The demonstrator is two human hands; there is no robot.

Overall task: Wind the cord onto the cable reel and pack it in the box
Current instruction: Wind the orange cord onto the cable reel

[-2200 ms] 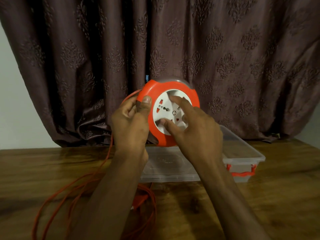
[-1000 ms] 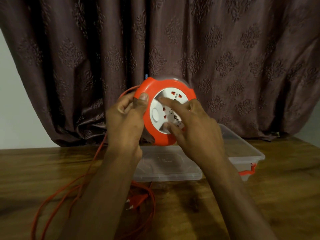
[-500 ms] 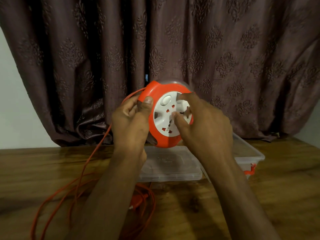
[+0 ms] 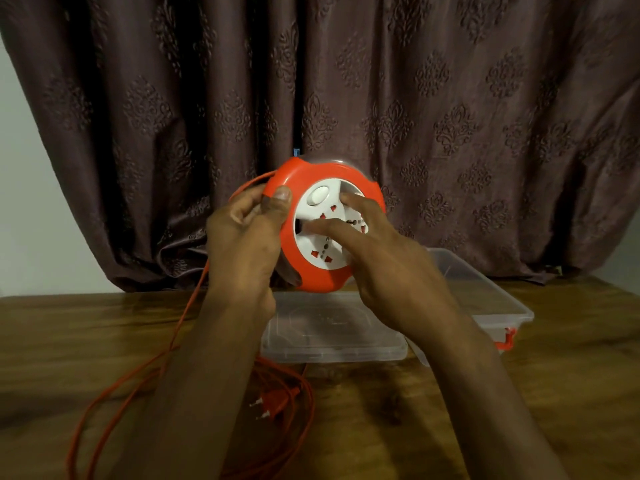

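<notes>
Now: Reel Held Upright Above the Box Lid

Up in front of the curtain (image 4: 450, 98), the orange cable reel (image 4: 325, 278) is held on edge, clear of the desk (image 4: 571, 393), its white socket face (image 4: 318, 244) turned toward the camera. Both hands are on it. The left hand (image 4: 242, 237) grips the reel's left rim, thumb over the front edge and fingers curled behind. The right hand (image 4: 388, 268) lies on the socket face with extended fingers pressed against the white disc. Below the reel lies the clear lid (image 4: 332, 341), and to the reel's lower right stands the clear box (image 4: 491, 299) with its orange latch (image 4: 507, 339). From the reel's left side the orange cord (image 4: 180, 341) drops to the desk and lies in loose loops below the lid, its plug (image 4: 273, 401) among them.
</notes>
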